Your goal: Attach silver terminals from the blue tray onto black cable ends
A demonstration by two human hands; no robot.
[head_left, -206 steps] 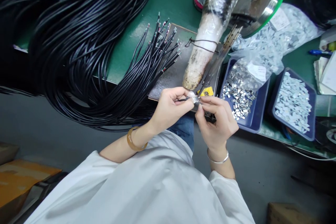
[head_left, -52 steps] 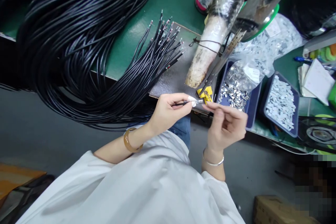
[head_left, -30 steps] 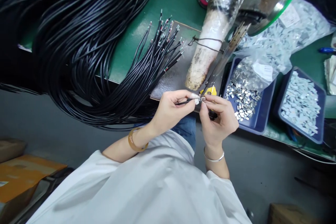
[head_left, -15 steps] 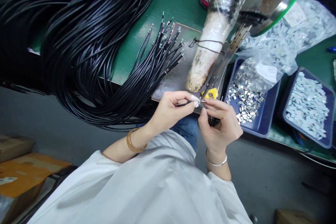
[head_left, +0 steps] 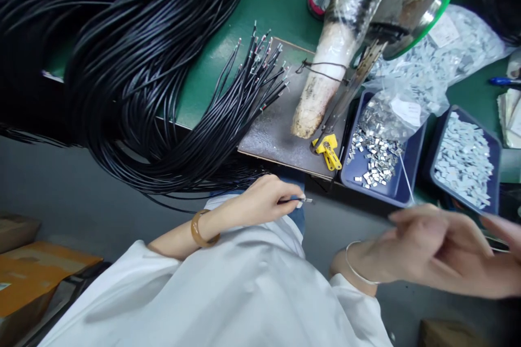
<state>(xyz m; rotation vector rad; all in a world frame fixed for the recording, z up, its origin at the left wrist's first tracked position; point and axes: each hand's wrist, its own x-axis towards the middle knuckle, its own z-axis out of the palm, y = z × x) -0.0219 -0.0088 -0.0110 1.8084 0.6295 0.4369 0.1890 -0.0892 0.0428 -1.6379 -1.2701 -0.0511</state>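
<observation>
My left hand [head_left: 272,199] is closed in a pinch on the end of a black cable, below the table's front edge. Light wrappings cover its fingertips. A small metal terminal [head_left: 308,200] sticks out to the right of the fingers. At the lower right, my right hand [head_left: 443,249] is blurred by motion, its fingers apart and no object visible in it. Just above that hand, a thin white strand [head_left: 406,178] slants over the front of a blue tray [head_left: 401,195] that contains small metal pieces [head_left: 378,162].
A large bundle of black cables [head_left: 163,65] covers the left of the green table [head_left: 215,49]. A wrapped post [head_left: 325,65] and yellow clip [head_left: 328,152] stand over a brown board [head_left: 280,141]. At right are a second tray [head_left: 494,173] with pale pieces and a plastic bag [head_left: 459,43].
My right hand has left the cable end and swung to the lower right. My left hand has dropped a little with the cable, and the yellow clip now shows fully.
</observation>
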